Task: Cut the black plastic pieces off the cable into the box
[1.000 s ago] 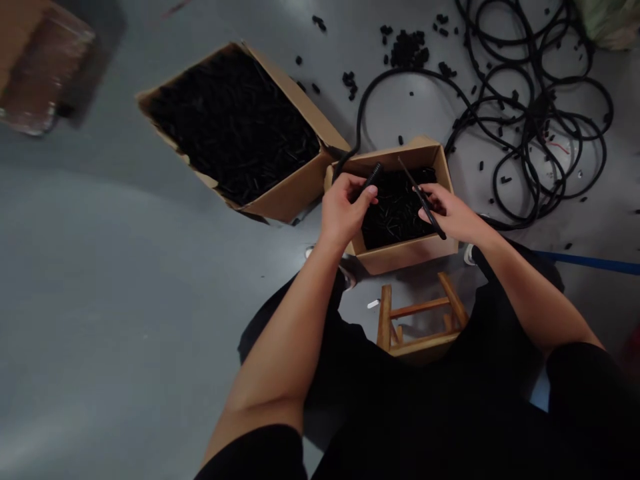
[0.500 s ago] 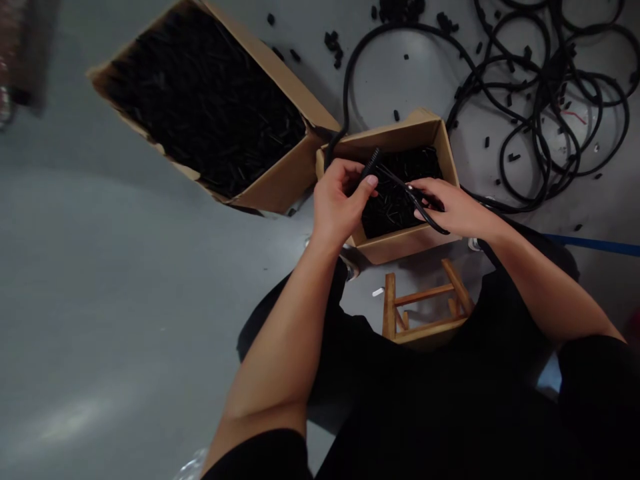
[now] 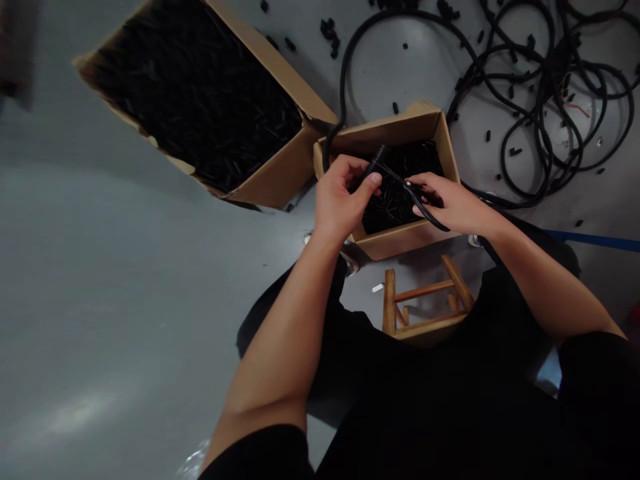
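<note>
The left hand (image 3: 343,197) is pinching a ribbed tube (image 3: 379,157), its end poking out above the small box (image 3: 410,241). The right hand (image 3: 443,200) is gripping scissors (image 3: 427,214), whose blades are pointing at the tube; whether they are touching it, I cannot tell. Black pieces (image 3: 393,208) are lying inside. The big box (image 3: 280,175) is standing just beside, and a hose (image 3: 343,87) is looping across the floor (image 3: 150,267).
</note>
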Motion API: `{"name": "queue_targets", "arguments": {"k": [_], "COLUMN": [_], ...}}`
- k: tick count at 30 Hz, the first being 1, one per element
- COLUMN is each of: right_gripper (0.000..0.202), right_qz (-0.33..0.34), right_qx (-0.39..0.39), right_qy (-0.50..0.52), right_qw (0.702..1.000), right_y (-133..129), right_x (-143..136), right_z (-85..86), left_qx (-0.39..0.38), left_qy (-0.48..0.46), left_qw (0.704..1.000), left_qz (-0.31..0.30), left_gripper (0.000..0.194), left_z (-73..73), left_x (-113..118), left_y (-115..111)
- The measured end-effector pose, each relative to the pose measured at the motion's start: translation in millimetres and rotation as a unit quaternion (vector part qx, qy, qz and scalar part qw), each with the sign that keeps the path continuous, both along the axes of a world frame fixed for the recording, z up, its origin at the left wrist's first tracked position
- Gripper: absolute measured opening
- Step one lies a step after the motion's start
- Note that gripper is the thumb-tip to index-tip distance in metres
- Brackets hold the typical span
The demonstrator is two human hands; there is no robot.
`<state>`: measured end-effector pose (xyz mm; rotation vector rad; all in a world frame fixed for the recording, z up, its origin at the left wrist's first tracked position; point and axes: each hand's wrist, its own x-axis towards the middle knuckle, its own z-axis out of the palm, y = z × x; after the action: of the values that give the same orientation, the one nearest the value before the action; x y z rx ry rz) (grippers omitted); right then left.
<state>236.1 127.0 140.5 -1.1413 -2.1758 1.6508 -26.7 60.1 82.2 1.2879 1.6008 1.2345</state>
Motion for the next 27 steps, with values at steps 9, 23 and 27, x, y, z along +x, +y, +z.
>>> {"name": "queue_targets", "arguments": {"k": [9,23,27], "right_gripper": [0.053,0.050,0.051], "right_qz": [0.006,0.008,0.004], "right_qx": [0.000,-0.007,-0.016], "right_qy": [-0.002,-0.002,0.001], "right_qw": [1.000,1.000,1.000], "right_y": [-2.6,-6.6,-6.3], "right_x": [1.4,2.8,2.1], "right_z": [0.5,4.0,7.0], "left_qx": [-0.001,-0.006,-0.006], "left_qy": [0.010,0.020,0.025], "left_qw": [1.000,1.000,1.000], "left_qz": [0.009,-0.006,-0.013], "left_gripper": [0.064,0.058,0.059], "left_z": [-2.5,-3.0,-3.2], "left_x": [-5.6,-5.8,-8.1], "left_y": [-1.9,-7.4,-8.3]}}
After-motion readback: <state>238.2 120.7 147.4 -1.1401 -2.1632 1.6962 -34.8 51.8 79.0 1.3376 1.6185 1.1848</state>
